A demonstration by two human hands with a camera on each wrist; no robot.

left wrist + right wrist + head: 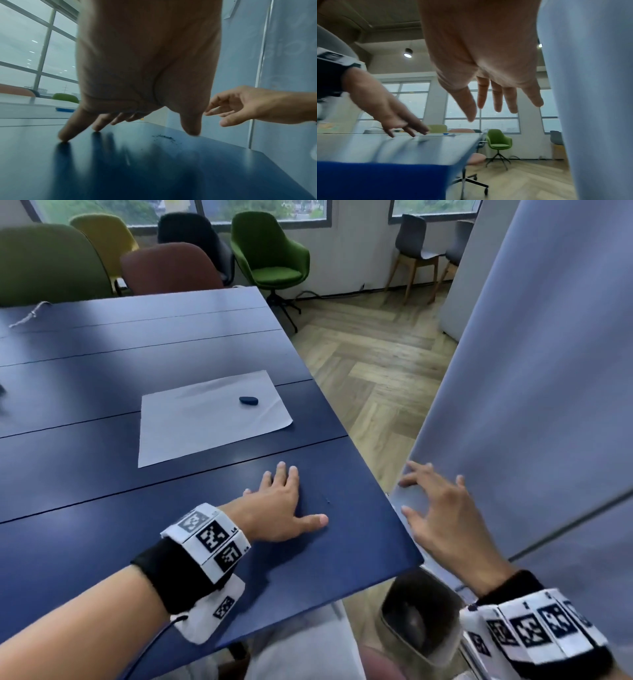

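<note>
the marker band on the left wrist sat closest to the lens, and just past it the left hand lay spread on the blue worktop, holding nothing. the left wrist view showed its fingertips touching the surface, with the thumb out to the side. just beside that thumb was a thin scatter of dark crumbs, near the worktop's right edge. the right hand hung off that edge, loosely spread, empty and apart from the worktop. it was close to the grey partition, though i could not tell whether it touched it.

further out lay a white sheet of paper with a small dark eraser on it, well apart from both hands.

i read this as the clearing-up step, with the crumbs not yet swept off. for the next move i judged the left hand should drag flat toward the edge, keeping contact so nothing slipped under it. the right hand would need to tuck in just below the rim to catch what came over.
</note>
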